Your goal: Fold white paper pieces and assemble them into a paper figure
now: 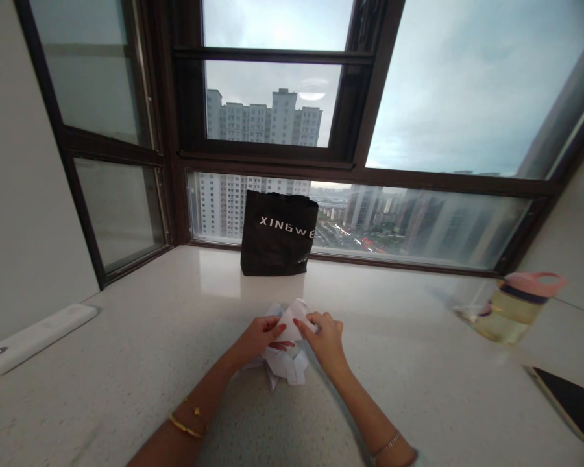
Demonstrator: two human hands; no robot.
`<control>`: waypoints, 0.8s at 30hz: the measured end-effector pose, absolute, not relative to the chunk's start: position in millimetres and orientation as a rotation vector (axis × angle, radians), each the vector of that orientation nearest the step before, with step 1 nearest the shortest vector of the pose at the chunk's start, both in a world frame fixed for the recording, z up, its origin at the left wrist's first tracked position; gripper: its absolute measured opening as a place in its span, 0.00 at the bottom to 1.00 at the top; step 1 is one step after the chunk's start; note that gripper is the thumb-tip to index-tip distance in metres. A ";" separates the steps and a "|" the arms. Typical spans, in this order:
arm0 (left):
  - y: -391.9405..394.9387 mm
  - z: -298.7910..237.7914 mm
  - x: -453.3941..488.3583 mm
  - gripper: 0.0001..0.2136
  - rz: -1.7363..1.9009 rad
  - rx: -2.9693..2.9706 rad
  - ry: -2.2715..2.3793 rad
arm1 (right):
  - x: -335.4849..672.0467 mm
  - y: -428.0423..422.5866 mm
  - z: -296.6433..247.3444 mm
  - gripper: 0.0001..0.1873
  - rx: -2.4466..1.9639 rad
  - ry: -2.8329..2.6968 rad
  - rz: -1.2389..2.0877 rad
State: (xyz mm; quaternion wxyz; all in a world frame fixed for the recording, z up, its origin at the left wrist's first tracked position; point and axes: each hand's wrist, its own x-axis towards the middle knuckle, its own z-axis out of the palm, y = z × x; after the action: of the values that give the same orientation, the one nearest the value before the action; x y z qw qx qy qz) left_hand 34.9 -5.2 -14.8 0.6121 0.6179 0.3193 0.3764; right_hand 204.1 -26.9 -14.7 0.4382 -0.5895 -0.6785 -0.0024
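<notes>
The left hand (pixel 264 335) and right hand (pixel 325 332) pinched white paper (pixel 291 326) from opposite sides, seemingly to steady it, over crumpled sheets (pixel 288 367) mid-bench (pixel 394 363); the black bag (pixel 278 243) stood upright towards the far edge, apparently stiff enough to support itself.

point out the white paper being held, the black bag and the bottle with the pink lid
White paper (pixel 291 328): head view, middle of the held piece.
Black bag (pixel 278 244): head view, middle of its front.
Bottle (pixel 511 315): head view, see-through body below the lid.
</notes>
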 end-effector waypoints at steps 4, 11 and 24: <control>-4.9 -16.4 36.2 0.24 0.868 1.400 0.721 | 203.9 -23.6 -19.9 0.20 -1.465 -1.618 0.075; -7.5 -11.9 35.6 0.25 0.894 1.377 0.725 | 205.0 -14.1 -25.0 0.24 -1.277 -1.315 0.307; -6.7 -9.4 34.1 0.22 0.982 1.615 0.920 | 198.9 -21.5 -16.2 0.20 -1.077 -1.384 0.818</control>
State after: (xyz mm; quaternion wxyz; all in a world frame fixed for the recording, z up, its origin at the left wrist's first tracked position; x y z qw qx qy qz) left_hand 34.1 -6.7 -9.4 0.4967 0.6668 0.3800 0.4054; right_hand 198.9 -21.5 -16.2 0.5673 -0.4584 -0.5890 0.3481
